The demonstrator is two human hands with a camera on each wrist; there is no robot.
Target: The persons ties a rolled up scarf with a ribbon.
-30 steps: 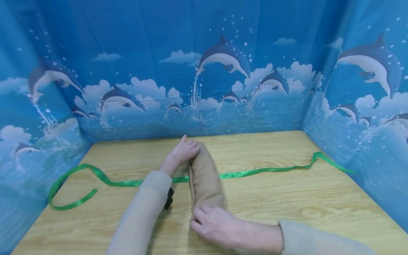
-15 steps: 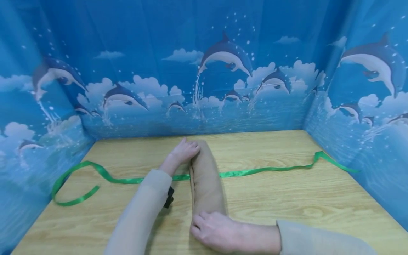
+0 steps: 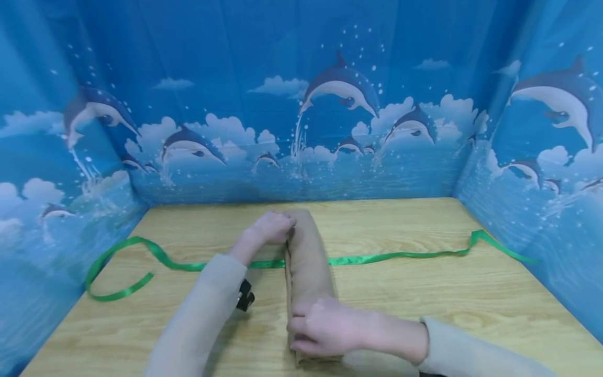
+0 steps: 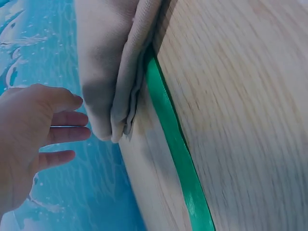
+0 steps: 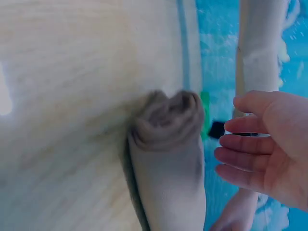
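A rolled tan cloth [image 3: 308, 256] lies lengthwise on the table, away from the person, across a green ribbon [image 3: 405, 255]. My left hand [image 3: 270, 228] is at its far end. In the left wrist view that hand [image 4: 29, 130] has loosely extended fingers, with the thumb tip close to the cloth [image 4: 103, 57]; contact cannot be told. At the near end is my right hand [image 3: 330, 327], over the cloth in the head view. Its fingers, loosely bent in the right wrist view, hold nothing beside the roll [image 5: 171, 183], whose coiled end faces up there.
The wood-grain table [image 3: 461, 303] is bordered at the back and sides by blue dolphin-print curtains [image 3: 226, 78]. The ribbon's left end loops on the table, and its right end reaches the right curtain. A black wrist device [image 3: 245, 296] sits under the left sleeve.
My right hand has come off the cloth's near end, exposing its edge. The left hand's raised finger has come down, and the hand stays by the far end. The view has shifted slightly.
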